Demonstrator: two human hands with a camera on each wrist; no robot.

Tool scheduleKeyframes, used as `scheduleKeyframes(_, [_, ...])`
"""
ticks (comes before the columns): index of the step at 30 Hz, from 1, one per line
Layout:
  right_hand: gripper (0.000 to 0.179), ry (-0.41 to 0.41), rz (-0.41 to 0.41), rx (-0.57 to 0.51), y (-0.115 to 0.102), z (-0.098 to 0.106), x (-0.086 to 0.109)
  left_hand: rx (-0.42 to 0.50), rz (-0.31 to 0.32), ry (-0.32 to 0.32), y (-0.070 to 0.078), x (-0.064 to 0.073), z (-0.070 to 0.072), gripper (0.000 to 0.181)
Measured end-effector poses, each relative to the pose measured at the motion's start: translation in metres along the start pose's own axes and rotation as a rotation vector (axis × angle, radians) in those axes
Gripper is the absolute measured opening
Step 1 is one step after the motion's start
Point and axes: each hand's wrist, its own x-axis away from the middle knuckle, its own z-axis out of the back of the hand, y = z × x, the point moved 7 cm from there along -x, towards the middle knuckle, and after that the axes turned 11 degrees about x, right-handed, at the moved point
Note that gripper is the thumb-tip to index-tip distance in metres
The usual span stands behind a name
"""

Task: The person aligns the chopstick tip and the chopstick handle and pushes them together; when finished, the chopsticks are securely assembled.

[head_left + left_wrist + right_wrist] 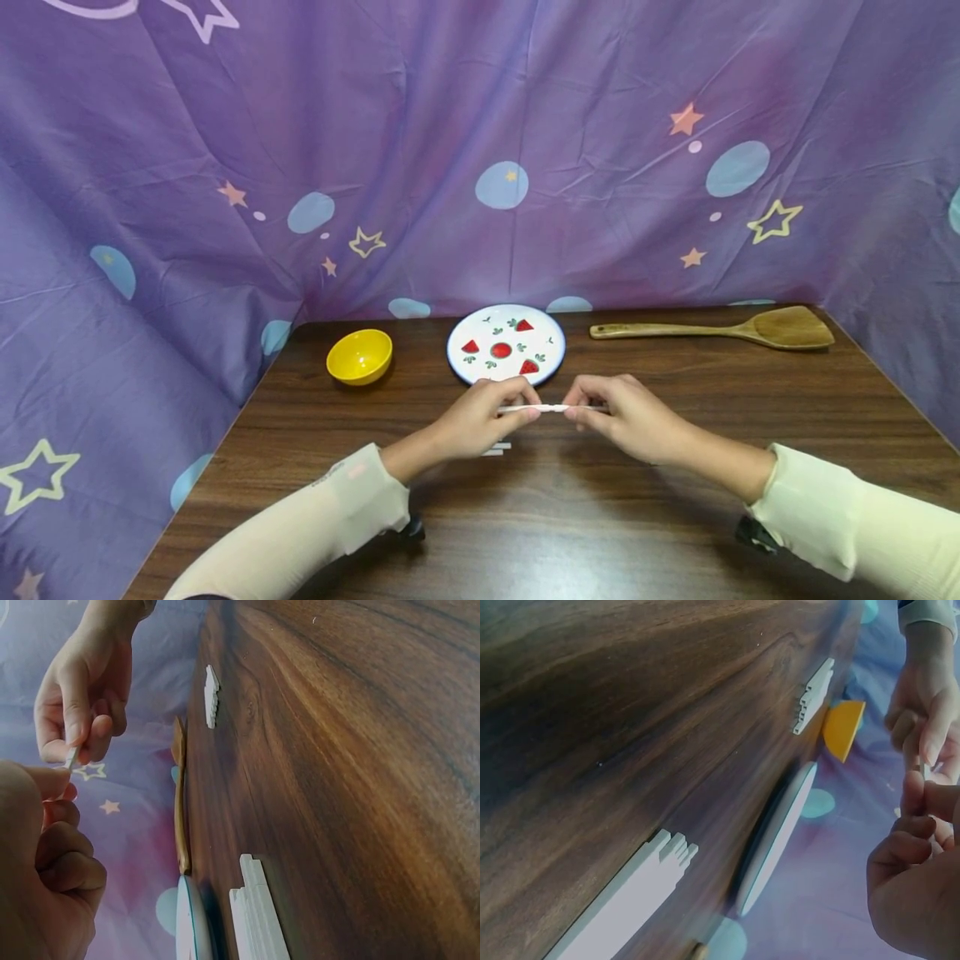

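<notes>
Above the middle of the table, the left hand point(487, 417) and right hand point(626, 417) face each other, fingertips close together. Thumb and fingers of each hand pinch a thin white stick point(553, 408), which runs between them with a narrow step near the middle. Whether it is one piece or two joined end to end, I cannot tell. In the left wrist view, a bundle of white sticks point(259, 915) with uneven ends lies on the table below the left hand. A second bundle of white sticks point(622, 907) lies below the right hand in the right wrist view; the right hand hides it in the head view.
Behind the hands stand a yellow bowl point(360, 358) at the left and a white plate point(459, 337) with watermelon pictures. A wooden spatula point(787, 327) lies at the back right of the brown wooden table point(570, 533). Purple curtain point(435, 167) closes off the back and sides.
</notes>
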Motion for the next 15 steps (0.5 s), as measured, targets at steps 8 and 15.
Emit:
scheduleKeyframes(8, [0.016,0.013,0.005,0.025,-0.0025,0.0008,0.0021,0.023,-0.025,0.007,0.0054,-0.0002,-0.0012,0.012])
scheduleKeyframes(15, [0.017,0.036,0.007,0.045,-0.005,0.0024,0.0029,0.02,-0.04,0.026,0.0059,-0.0013,-0.0023,0.011])
